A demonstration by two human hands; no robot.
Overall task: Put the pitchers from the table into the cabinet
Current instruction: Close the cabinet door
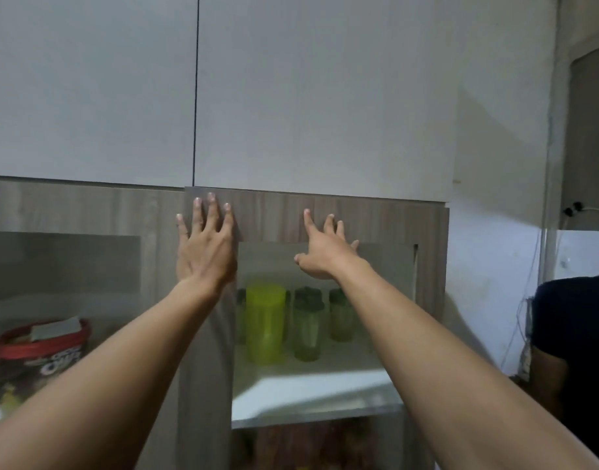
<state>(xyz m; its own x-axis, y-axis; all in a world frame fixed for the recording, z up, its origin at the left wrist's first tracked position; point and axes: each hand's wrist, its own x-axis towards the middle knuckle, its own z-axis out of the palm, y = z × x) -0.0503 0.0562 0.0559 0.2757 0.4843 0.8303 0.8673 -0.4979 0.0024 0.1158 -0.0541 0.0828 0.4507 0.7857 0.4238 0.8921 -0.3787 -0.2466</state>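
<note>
A wood-grain cabinet door [376, 220] with a glass pane fills the middle of the view. My left hand [204, 244] lies flat on its upper left corner, fingers spread. My right hand [325, 252] presses the top of the frame and the glass, fingers apart. Behind the glass, on a white shelf [311, 385], stand a yellow-green pitcher [265, 322] and two green pitchers with dark lids [307, 322], [340, 315]. Neither hand holds anything.
Pale grey upper cabinet doors [308, 96] hang above. To the left, another glass door shows a red-lidded snack tub [42, 347]. A person in a dark shirt [576, 334] stands at the right edge by a white wall with cables. Blurred items sit on the lower shelf.
</note>
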